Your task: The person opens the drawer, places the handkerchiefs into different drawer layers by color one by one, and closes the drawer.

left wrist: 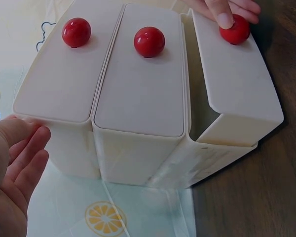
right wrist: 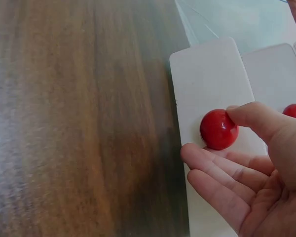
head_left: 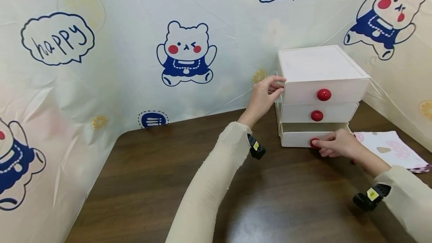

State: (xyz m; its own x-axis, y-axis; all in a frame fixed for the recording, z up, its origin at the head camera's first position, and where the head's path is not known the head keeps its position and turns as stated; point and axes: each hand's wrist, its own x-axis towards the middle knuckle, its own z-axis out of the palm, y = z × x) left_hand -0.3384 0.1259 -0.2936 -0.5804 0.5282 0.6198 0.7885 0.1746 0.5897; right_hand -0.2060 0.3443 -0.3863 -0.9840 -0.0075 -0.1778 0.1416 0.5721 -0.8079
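A white three-drawer box [head_left: 324,63] has a round red knob on each drawer front. Its bottom drawer [head_left: 295,140] is pulled partly out, and the inside seen through the gap looks bare. My right hand [head_left: 339,143] holds the bottom drawer's red knob [right wrist: 219,129], thumb on one side and fingers around the other. At the box's upper left front corner, my left hand [head_left: 262,96] touches the side with its fingertips, thumb near the front edge. The top drawer [left wrist: 59,74] and middle drawer [left wrist: 143,94] are closed.
A folded patterned cloth [head_left: 393,147] lies on the brown table [head_left: 152,183], right of the box. A small red object [head_left: 353,161] shows beside my right hand. Behind the box hangs a printed curtain [head_left: 128,66] with bears and lettering.
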